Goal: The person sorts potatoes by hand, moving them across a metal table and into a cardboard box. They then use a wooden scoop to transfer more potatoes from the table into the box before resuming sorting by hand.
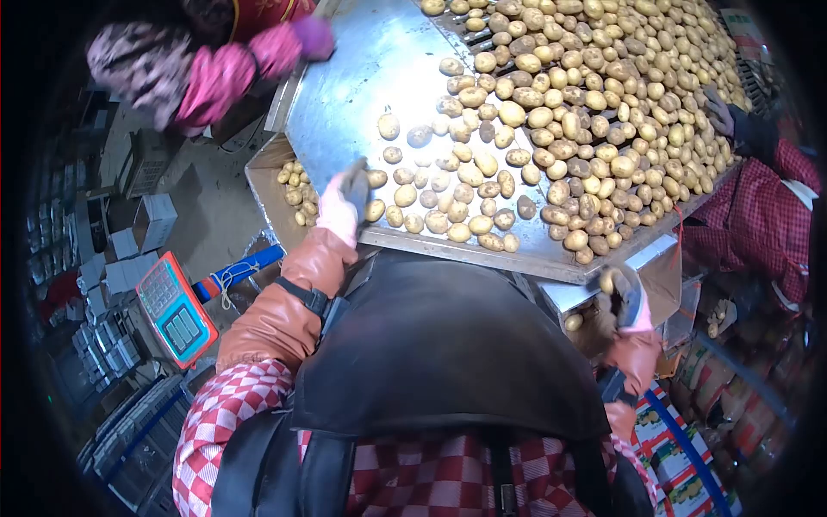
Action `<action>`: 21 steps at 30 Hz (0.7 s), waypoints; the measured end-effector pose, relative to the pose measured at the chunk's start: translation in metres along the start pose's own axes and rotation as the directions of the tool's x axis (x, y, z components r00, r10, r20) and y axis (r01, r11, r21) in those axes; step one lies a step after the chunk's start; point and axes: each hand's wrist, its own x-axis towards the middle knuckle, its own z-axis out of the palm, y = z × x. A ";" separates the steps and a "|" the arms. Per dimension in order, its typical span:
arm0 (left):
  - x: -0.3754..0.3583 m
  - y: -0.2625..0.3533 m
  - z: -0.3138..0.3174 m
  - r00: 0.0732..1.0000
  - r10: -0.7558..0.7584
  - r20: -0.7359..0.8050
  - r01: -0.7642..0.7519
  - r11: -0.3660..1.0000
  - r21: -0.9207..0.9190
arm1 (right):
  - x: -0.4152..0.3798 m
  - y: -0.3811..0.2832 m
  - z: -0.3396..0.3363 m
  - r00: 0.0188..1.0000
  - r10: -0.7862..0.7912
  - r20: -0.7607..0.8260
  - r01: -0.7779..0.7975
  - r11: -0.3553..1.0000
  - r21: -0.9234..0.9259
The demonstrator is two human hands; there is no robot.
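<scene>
My left hand (347, 200), in a pink and dark grey glove, rests at the near left edge of the metal sorting table (345, 103). Its fingers stretch forward beside the nearest loose potatoes (405, 196), and nothing shows in its grasp. Off the table's near edge, at the right, my right hand (631, 302) wears a similar glove. Its fingers curl around a potato (608, 281), only partly visible, above a side compartment where another potato (574, 321) lies. A dense heap of potatoes (603, 112) covers the right side of the table.
A bin with potatoes (297, 194) hangs at the table's left corner. Below it stands a digital scale (177, 310) with a blue pole. A co-worker's pink sleeve (224, 82) reaches in at upper left; another person's gloved hand (719, 112) touches the heap at right. Boxes stand on the floor.
</scene>
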 end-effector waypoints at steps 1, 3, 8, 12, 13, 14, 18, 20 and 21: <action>0.009 0.000 -0.003 0.992 0.045 -0.115 -0.039 0.998 0.055 | 0.006 0.027 -0.038 0.962 0.071 -0.265 -0.140 0.957 -0.252; 0.034 -0.029 -0.005 0.986 0.135 -0.093 -0.116 0.976 0.184 | 0.036 0.091 -0.082 0.897 -0.090 -0.434 0.003 0.980 -0.197; 0.046 -0.005 -0.014 0.918 -0.286 0.273 0.348 0.912 -0.216 | 0.091 -0.003 0.098 0.837 -0.247 -0.488 0.355 0.924 0.143; 0.040 0.003 -0.019 0.865 -0.386 0.320 0.494 0.769 -0.407 | 0.148 -0.019 0.213 0.662 -0.746 0.066 0.195 0.087 -0.977; 0.039 0.006 -0.019 0.828 -0.477 0.295 0.559 0.744 -0.367 | 0.159 -0.029 0.232 0.660 -0.735 0.159 0.381 0.145 -0.913; 0.031 -0.019 -0.023 0.890 -0.300 0.343 0.437 0.778 -0.451 | 0.148 -0.050 0.260 0.743 -0.645 0.182 0.353 0.146 -0.924; 0.031 -0.016 -0.024 0.883 -0.328 0.336 0.452 0.786 -0.422 | 0.194 -0.076 0.285 0.737 -0.629 0.245 0.655 0.579 -0.485; 0.032 -0.017 -0.023 0.877 -0.348 0.331 0.471 0.760 -0.448 | 0.226 -0.099 0.266 0.821 -0.567 0.072 0.571 0.816 -0.087; 0.031 -0.017 -0.025 0.876 -0.355 0.325 0.476 0.744 -0.469 | 0.241 -0.113 0.248 0.805 -0.593 0.013 0.593 0.805 -0.004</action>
